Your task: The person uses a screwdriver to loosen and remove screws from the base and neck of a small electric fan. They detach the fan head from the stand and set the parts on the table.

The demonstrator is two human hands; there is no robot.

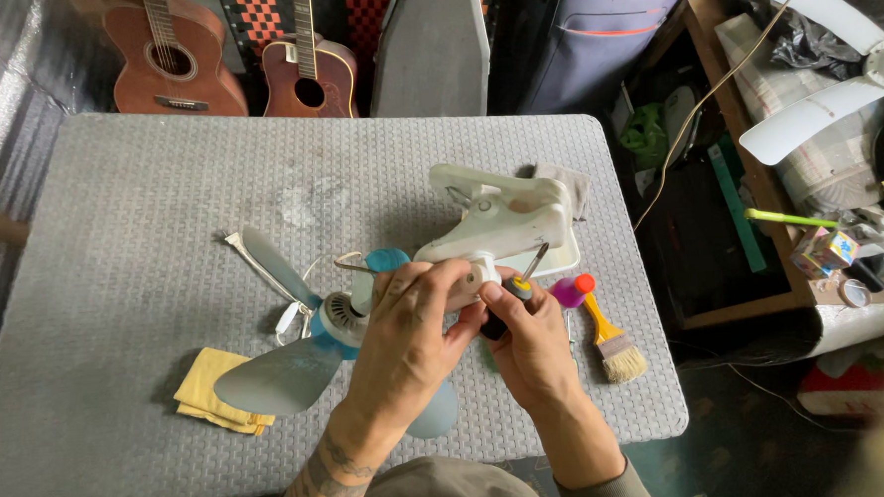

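My left hand (411, 329) wraps around the neck of a white clip fan body (500, 221) that lies on the grey table (161, 191). My right hand (530, 339) grips a screwdriver (523, 280) with a dark and yellow handle, its metal shaft pointing up against the fan body. A pale blue fan blade set (293, 369) with its hub lies just left of my left hand, a white cord beside it.
A folded yellow cloth (215, 388) lies at the front left. A paintbrush with an orange handle (610, 336) and a purple item (566, 293) lie right of my hands. Two guitars (245, 58) lean behind the table. Another white fan (831, 53) and clutter sit at the right.
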